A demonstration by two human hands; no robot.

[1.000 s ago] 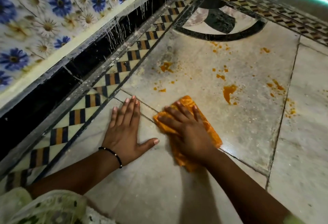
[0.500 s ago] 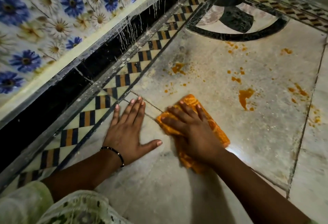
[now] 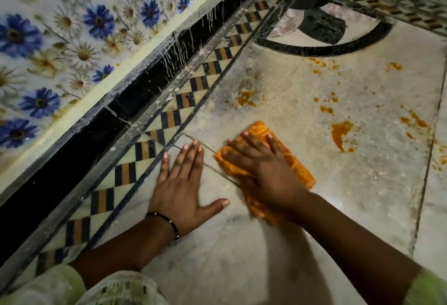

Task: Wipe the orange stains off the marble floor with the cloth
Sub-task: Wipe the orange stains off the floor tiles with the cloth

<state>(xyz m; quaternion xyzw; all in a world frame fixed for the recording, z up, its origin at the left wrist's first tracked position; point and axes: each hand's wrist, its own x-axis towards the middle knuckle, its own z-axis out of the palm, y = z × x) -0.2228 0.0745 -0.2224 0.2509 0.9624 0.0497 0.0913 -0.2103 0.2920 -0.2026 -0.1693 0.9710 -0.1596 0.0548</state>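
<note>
An orange cloth lies flat on the marble floor, and my right hand presses on it with straight, spread fingers. My left hand rests flat on the floor just left of the cloth, fingers straight, thumb out toward the cloth. Orange stains mark the slab beyond the cloth: a large blot to the right, a smear ahead near the border, small spots and streaks further right.
A checkered inlay border runs diagonally along the left, beside a black skirting and a floral tiled wall. A black curved inlay lies at the far end. A floor joint runs down the right.
My right hand has slid the cloth a little forward over the small spots near the border. The view has shifted, so the stains sit further right. My left hand has stayed planted.
</note>
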